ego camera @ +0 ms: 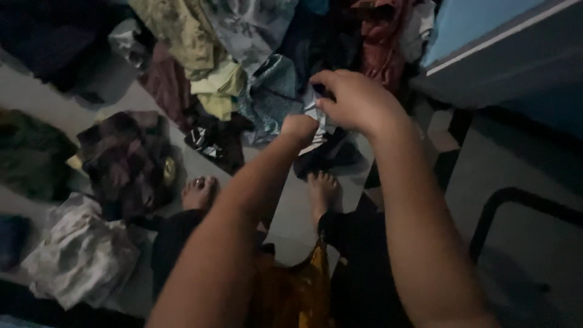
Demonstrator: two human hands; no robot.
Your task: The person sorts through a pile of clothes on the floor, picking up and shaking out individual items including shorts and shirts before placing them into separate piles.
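A heap of mixed clothes point(243, 54) spreads across the pale floor point(36, 91). A white crumpled cloth point(79, 255) lies at the left, near a dark patterned garment point(121, 158). A blue surface point(467, 24) stands at upper right, a black curved bar point(516, 200) below it.

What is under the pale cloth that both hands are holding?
Under the pale cloth, gripped by the left hand and right hand, lies a dark garment on the grey floor. Whatever lies beneath that garment is covered.

Both hands meet above the floor point(36, 91), the left hand point(299, 129) just left of the right hand point(355, 100), a cloth point(317, 118) between them. A clothes heap point(243, 54) lies behind them. Folded garments point(79, 255) lie at the floor's left edge. A frame point(516, 203) stands to the right.
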